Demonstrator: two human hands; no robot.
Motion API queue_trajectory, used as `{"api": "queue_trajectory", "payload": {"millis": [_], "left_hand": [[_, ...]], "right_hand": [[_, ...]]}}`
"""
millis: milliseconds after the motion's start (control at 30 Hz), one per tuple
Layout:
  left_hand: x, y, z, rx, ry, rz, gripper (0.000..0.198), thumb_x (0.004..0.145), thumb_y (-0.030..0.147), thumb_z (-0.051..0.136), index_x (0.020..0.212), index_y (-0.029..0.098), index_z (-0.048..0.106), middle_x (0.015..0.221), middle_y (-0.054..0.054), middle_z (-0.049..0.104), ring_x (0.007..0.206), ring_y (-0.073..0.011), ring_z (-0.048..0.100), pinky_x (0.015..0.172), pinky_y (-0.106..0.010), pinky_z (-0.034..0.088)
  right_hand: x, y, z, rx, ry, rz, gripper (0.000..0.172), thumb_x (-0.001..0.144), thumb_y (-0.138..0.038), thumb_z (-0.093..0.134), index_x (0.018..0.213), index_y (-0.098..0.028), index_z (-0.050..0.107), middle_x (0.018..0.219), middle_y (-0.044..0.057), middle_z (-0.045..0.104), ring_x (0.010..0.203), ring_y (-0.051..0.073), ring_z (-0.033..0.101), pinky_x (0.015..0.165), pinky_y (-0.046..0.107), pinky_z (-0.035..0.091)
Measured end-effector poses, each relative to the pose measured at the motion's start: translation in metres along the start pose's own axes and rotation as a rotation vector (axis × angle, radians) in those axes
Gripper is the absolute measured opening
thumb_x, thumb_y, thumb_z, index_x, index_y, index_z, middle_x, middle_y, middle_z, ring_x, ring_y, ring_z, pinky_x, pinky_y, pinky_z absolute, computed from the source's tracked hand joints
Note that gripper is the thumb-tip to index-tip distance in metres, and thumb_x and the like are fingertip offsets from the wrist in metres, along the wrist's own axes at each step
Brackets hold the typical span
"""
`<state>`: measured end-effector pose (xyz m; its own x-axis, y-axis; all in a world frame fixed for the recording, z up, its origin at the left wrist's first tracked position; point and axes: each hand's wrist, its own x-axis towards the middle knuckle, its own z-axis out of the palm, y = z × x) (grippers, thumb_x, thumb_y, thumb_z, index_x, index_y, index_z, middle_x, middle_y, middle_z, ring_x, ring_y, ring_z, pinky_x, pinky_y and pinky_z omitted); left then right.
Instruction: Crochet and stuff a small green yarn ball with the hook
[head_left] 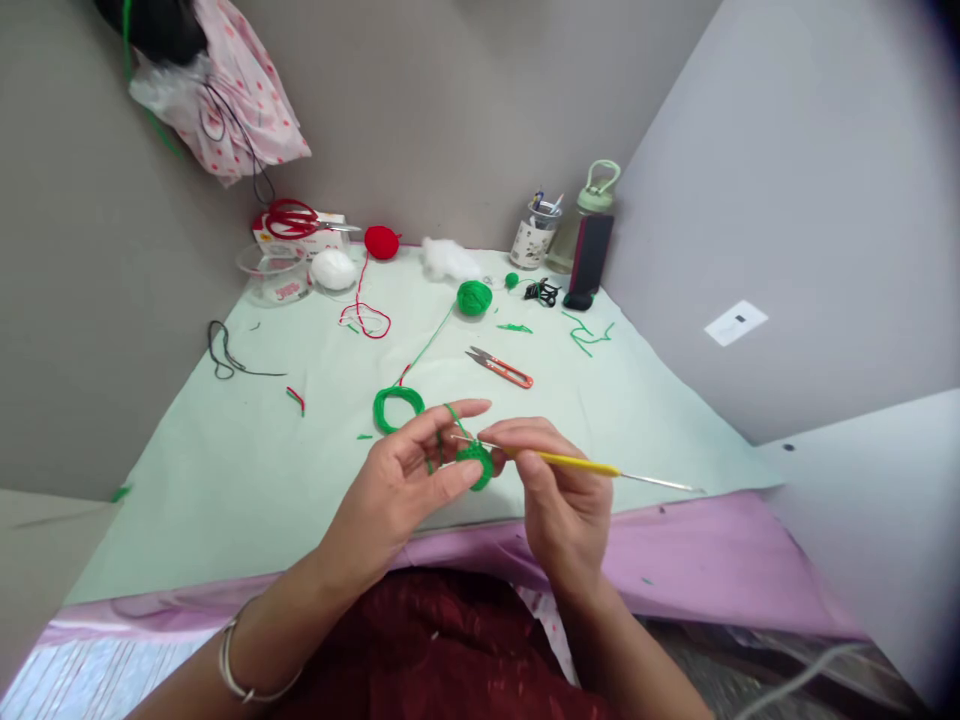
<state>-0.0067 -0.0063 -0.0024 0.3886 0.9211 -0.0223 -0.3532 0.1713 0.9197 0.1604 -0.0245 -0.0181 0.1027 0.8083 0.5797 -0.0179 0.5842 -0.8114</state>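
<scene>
My left hand (409, 470) pinches a small round green crochet piece (475, 467) between thumb and fingers, with green yarn running over its raised index finger. In my right hand (566, 490) is a double-ended crochet hook (577, 462) with a yellow grip, held like a pen. Its left tip meets the top edge of the crochet piece, while the other metal end points right. Just behind my left hand lies a coil of green yarn (380, 410). A strand leads from near the coil to a green yarn ball (474, 298). Whether a loop sits on the hook is too small to tell.
Orange thread snips (501, 368) lie beyond my hands. Farther back are a red yarn ball (382, 242), a white ball (333, 270), white stuffing (450, 260), red scissors (292, 219), a clear tub (274, 278), a pen cup (535, 240) and a phone (590, 255) on a stand.
</scene>
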Motion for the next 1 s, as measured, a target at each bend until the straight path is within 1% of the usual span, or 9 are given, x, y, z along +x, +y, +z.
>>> {"api": "queue_trajectory", "payload": {"millis": [133,267,333,400,567,667,767,867,1000], "left_hand": [[-0.002,-0.004,0.008,-0.008,0.137,0.066,0.050,0.086,0.026,0.089,0.132,0.038,0.077,0.092,0.003,0.066,0.097,-0.0124,0.062,0.095,-0.024,0.049],[0.000,-0.005,0.012,-0.297,0.036,-0.151,0.050,0.082,0.033,0.092,0.131,0.032,0.080,0.094,0.001,0.071,0.094,-0.0126,0.065,0.091,-0.023,0.052],[0.003,-0.003,0.009,-0.418,-0.014,-0.246,0.046,0.079,0.035,0.093,0.123,0.025,0.083,0.093,-0.002,0.071,0.092,-0.0130,0.065,0.090,-0.024,0.054],[0.006,0.000,0.006,-0.464,0.000,-0.245,0.041,0.079,0.033,0.092,0.117,0.021,0.086,0.092,-0.002,0.070,0.088,-0.0128,0.064,0.091,-0.026,0.055],[0.007,0.002,0.003,-0.262,0.017,-0.132,0.036,0.087,0.029,0.084,0.122,0.023,0.083,0.097,-0.003,0.073,0.091,-0.0159,0.064,0.091,-0.029,0.052],[0.005,0.000,0.002,-0.068,-0.083,-0.052,0.039,0.093,0.029,0.079,0.132,0.029,0.079,0.118,-0.006,0.077,0.111,-0.0225,0.066,0.100,-0.034,0.050],[0.004,0.002,0.000,0.065,-0.110,-0.026,0.042,0.094,0.030,0.079,0.136,0.033,0.076,0.121,-0.004,0.077,0.121,-0.0250,0.065,0.108,-0.037,0.047],[0.004,0.006,0.000,0.106,-0.057,-0.028,0.046,0.089,0.029,0.084,0.134,0.033,0.077,0.104,-0.002,0.074,0.110,-0.0230,0.068,0.104,-0.036,0.047],[-0.001,0.007,0.001,0.091,-0.020,-0.021,0.041,0.090,0.035,0.083,0.130,0.033,0.078,0.086,0.001,0.064,0.083,-0.0159,0.061,0.084,-0.030,0.051]], "right_hand": [[-0.006,0.002,0.000,-0.316,-0.040,-0.179,0.035,0.103,-0.011,0.062,0.127,-0.030,0.077,0.108,0.006,0.079,0.089,0.018,0.073,0.074,0.034,0.062],[-0.010,0.007,-0.004,-0.588,-0.048,-0.480,0.041,0.098,-0.008,0.068,0.132,-0.029,0.076,0.119,0.009,0.078,0.101,0.022,0.074,0.079,0.036,0.064],[-0.007,0.007,-0.006,-0.471,0.000,-0.403,0.033,0.101,-0.011,0.064,0.125,-0.027,0.078,0.110,0.008,0.079,0.094,0.020,0.074,0.075,0.035,0.063],[-0.001,0.007,-0.006,-0.258,0.083,-0.213,0.024,0.104,-0.017,0.060,0.114,-0.025,0.080,0.095,0.006,0.077,0.079,0.018,0.071,0.069,0.033,0.061],[0.010,0.007,-0.004,0.151,0.097,0.083,0.019,0.102,-0.034,0.067,0.095,-0.025,0.082,0.083,0.004,0.074,0.063,0.015,0.064,0.057,0.029,0.056],[0.009,0.011,-0.005,0.130,0.074,0.130,0.017,0.101,-0.037,0.071,0.097,-0.026,0.083,0.088,0.005,0.078,0.076,0.017,0.069,0.067,0.030,0.058],[0.009,0.012,-0.007,0.151,0.082,0.164,0.016,0.100,-0.038,0.072,0.098,-0.026,0.084,0.087,0.004,0.079,0.075,0.016,0.069,0.067,0.029,0.057],[0.008,0.010,-0.009,0.197,0.075,0.183,0.016,0.100,-0.036,0.072,0.097,-0.026,0.084,0.084,0.003,0.078,0.070,0.015,0.066,0.062,0.028,0.055],[0.000,0.001,-0.007,0.057,-0.014,0.079,0.017,0.104,-0.028,0.066,0.103,-0.026,0.082,0.092,0.005,0.080,0.075,0.016,0.069,0.064,0.030,0.058]]}}
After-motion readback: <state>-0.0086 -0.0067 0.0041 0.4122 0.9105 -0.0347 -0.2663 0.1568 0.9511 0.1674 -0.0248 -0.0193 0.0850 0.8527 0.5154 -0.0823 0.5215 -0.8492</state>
